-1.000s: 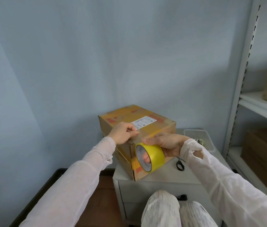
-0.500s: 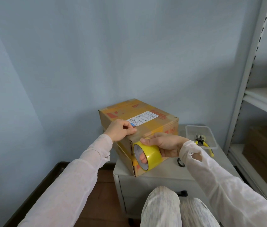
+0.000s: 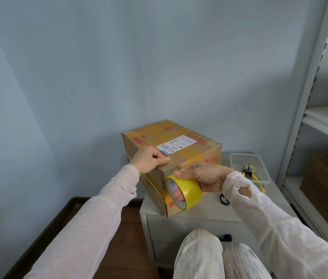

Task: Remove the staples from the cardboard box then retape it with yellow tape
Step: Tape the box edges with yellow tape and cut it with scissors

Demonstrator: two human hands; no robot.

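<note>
- The cardboard box is set on the small grey desk, one corner turned toward the viewer and a white shipping label stuck on its top.
- The left grip is clenched, and its folded fingers are pressed on the box's near top edge, just beside the label's corner.
- The yellow tape roll is grasped by the right grip, with fingers passed through the core and the thumb laid over the outside. It is held against the box's near side.
- Yellow-handled pliers are seen in a clear plastic tray on the desk's right.
- Metal shelving is seen at the right.
</note>
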